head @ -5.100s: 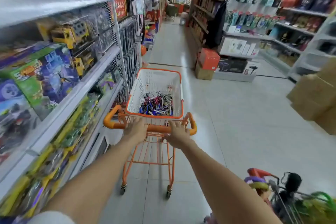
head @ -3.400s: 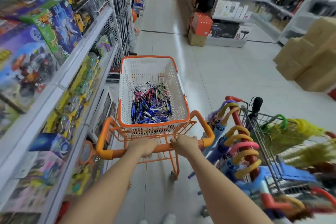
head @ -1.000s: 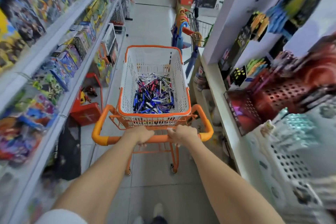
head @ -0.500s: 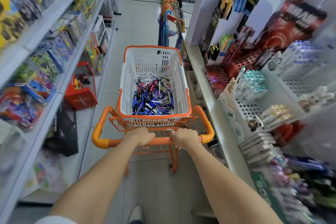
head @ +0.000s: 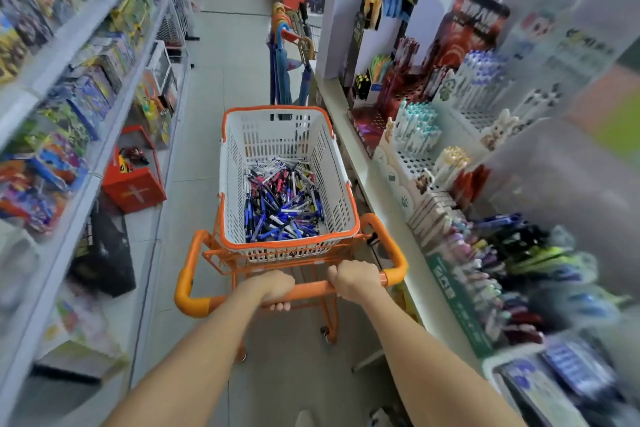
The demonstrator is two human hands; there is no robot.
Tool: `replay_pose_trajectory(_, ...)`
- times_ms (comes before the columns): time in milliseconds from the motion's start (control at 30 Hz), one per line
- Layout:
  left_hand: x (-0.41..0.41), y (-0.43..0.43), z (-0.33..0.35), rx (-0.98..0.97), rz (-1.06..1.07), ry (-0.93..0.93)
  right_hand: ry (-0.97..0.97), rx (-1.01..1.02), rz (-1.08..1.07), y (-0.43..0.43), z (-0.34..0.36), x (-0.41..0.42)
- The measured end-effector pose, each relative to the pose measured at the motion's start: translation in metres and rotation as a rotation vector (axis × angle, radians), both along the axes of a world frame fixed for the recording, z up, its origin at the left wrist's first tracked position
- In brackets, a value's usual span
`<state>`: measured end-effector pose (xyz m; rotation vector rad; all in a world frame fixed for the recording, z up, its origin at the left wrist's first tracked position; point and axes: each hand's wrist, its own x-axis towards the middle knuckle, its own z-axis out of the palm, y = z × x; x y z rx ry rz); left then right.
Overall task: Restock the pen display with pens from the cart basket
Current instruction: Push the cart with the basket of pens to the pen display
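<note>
Shop aisle (head: 225, 55): blue, black, pink pens (head: 282, 204) heaped in white basket (head: 277, 135); left hand (head: 273, 286) and right hand (head: 355, 277) grip cart handle (head: 311, 288); pen display (head: 415, 135) alongside, umbrellas (head: 282, 69) ahead.

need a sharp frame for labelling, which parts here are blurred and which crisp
Head view: crisp in the centre, the pens in the basket and the left hand and right hand gripping the cart handle; its edges smear with motion blur, worst on the pen display at right and toy shelves at left.

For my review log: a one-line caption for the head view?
Left hand and right hand grip the cart handle; pens lie in the basket; pen displays stand on the right.
</note>
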<state>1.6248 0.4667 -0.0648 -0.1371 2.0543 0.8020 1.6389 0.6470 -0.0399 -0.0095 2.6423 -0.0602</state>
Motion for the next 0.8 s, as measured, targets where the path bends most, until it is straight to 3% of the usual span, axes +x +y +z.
replay_pose_trajectory(467, 0.077, 0.025, -0.012, -0.026, 0.024, -0.088, 0.035, -0.028, -0.045, 0.029, -0.005, 0.086)
replay_pose_trajectory(800, 0.111, 0.036, -0.009, -0.063, 0.057, -0.196, -0.083, -0.045, -0.003, 0.047, -0.001, 0.112)
